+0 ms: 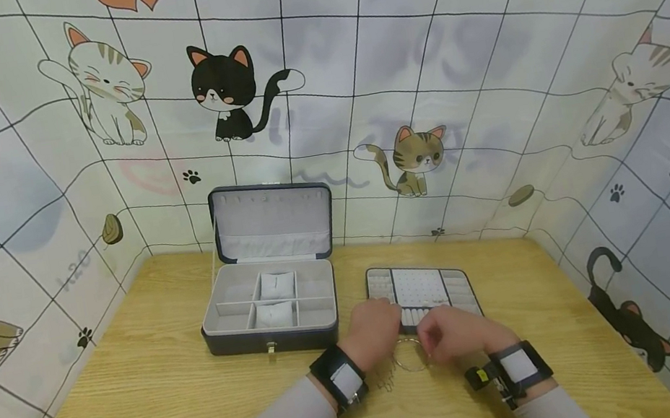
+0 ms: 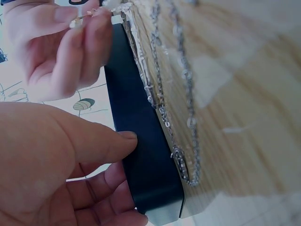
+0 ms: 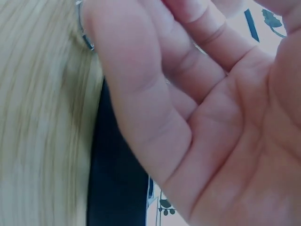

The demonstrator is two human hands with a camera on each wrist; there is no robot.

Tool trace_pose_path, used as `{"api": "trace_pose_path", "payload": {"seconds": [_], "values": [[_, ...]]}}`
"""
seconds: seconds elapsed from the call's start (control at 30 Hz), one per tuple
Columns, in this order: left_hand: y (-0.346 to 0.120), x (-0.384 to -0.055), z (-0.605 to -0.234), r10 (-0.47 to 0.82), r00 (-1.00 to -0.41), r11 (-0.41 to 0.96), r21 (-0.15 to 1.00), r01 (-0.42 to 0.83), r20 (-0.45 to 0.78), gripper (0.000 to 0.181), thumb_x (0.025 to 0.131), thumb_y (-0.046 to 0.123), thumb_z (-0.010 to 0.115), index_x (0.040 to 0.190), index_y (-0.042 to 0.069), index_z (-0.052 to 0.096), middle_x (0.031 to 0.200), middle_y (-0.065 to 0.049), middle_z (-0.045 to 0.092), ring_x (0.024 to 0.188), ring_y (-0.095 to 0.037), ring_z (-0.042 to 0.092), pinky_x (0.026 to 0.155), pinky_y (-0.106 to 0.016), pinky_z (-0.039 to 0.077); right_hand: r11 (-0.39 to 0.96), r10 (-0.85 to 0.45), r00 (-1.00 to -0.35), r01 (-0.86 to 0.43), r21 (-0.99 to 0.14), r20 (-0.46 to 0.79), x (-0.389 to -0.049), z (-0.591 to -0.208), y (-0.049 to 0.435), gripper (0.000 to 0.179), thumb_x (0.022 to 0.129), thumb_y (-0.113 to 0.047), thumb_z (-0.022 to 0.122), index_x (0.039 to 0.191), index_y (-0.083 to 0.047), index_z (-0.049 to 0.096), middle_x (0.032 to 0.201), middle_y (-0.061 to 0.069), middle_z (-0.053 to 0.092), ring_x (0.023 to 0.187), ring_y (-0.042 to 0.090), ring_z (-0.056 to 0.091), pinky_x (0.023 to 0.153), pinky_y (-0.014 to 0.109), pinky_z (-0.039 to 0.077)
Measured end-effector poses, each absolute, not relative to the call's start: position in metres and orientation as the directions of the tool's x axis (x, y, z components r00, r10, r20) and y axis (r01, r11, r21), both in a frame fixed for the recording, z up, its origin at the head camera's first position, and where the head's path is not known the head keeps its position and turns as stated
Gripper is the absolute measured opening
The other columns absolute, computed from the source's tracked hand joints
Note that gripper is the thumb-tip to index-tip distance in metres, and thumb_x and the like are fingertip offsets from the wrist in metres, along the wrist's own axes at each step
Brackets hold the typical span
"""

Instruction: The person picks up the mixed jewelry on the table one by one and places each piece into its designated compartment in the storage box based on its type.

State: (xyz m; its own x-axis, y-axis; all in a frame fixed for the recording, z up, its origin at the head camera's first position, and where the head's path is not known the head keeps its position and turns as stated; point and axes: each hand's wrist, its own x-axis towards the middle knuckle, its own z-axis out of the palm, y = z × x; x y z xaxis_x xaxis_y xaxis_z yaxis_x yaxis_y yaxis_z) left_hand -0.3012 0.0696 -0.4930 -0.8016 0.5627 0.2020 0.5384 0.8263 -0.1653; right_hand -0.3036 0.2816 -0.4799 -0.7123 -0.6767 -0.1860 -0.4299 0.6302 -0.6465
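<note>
My left hand grips the near left edge of a jewelry tray. In the left wrist view its thumb presses the tray's dark side wall, with fingers curled behind. At the tray's front edge, my right hand pinches a small gold-coloured jewelry piece with a pale bead. Its fingers are curled; the right wrist view mostly shows the palm and hides the fingertips. On the table before the tray lie a thin round bangle and a silver chain necklace.
An open dark jewelry box stands left of the tray, its lid raised. Two pale cushions sit in its middle compartments. A cat-print cloth hangs behind and beside the wooden table.
</note>
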Motion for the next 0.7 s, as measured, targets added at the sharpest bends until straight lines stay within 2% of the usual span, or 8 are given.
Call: {"api": "trace_pose_path", "payload": {"seconds": [0.2,0.37,0.43,0.6,0.7], "values": [[0.0692,-0.3016,-0.4935,0.563,-0.802,0.826,-0.152,0.542,0.199,0.012,0.101,0.025,0.066,0.095,0.018,0.074,0.078,0.003,0.066,0.068,-0.013,0.059,0.052,-0.032,0.051,0.523,-0.736,-0.670,-0.473,-0.709,-0.096,-0.3041,-0.4769,0.2800,0.027,0.074,0.008,0.068,0.077,-0.019,0.068,0.078,-0.006,0.071,0.066,0.003,0.059,0.063,0.026,0.054],[0.0683,-0.3016,-0.4936,0.567,-0.797,0.823,-0.136,0.551,0.205,0.011,0.101,0.025,0.067,0.097,0.018,0.075,0.079,0.002,0.066,0.068,-0.012,0.058,0.052,-0.031,0.050,0.407,-0.768,-0.640,-0.455,-0.792,-0.026,-0.3043,-0.4764,0.2792,0.025,0.078,0.013,0.064,0.080,-0.012,0.066,0.082,0.012,0.076,0.069,0.003,0.064,0.063,0.025,0.055],[0.0679,-0.3014,-0.4931,0.570,-0.795,0.822,-0.136,0.554,0.209,0.012,0.101,0.024,0.067,0.097,0.018,0.076,0.079,0.002,0.067,0.068,-0.012,0.058,0.052,-0.031,0.050,0.365,-0.765,-0.644,-0.443,-0.819,0.008,-0.3048,-0.4769,0.2791,0.023,0.080,0.013,0.065,0.082,-0.010,0.065,0.085,0.019,0.076,0.073,0.006,0.066,0.066,0.025,0.055],[0.0679,-0.3011,-0.4914,0.574,-0.794,0.819,-0.131,0.558,0.200,0.012,0.102,0.024,0.067,0.097,0.019,0.076,0.079,0.002,0.067,0.069,-0.012,0.058,0.053,-0.030,0.050,0.265,-0.720,-0.686,-0.411,-0.872,0.105,-0.3052,-0.4758,0.2794,0.015,0.084,0.011,0.067,0.086,-0.002,0.062,0.092,0.030,0.072,0.084,0.024,0.074,0.076,0.031,0.061],[0.0675,-0.3008,-0.4903,0.575,-0.795,0.818,-0.131,0.560,0.195,0.011,0.102,0.024,0.067,0.098,0.019,0.076,0.080,0.003,0.068,0.070,-0.012,0.059,0.053,-0.030,0.050,0.226,-0.675,-0.724,-0.388,-0.894,0.144,-0.3037,-0.4713,0.2795,0.012,0.085,0.011,0.065,0.086,0.001,0.059,0.090,0.026,0.073,0.085,0.025,0.075,0.076,0.033,0.063]]}}
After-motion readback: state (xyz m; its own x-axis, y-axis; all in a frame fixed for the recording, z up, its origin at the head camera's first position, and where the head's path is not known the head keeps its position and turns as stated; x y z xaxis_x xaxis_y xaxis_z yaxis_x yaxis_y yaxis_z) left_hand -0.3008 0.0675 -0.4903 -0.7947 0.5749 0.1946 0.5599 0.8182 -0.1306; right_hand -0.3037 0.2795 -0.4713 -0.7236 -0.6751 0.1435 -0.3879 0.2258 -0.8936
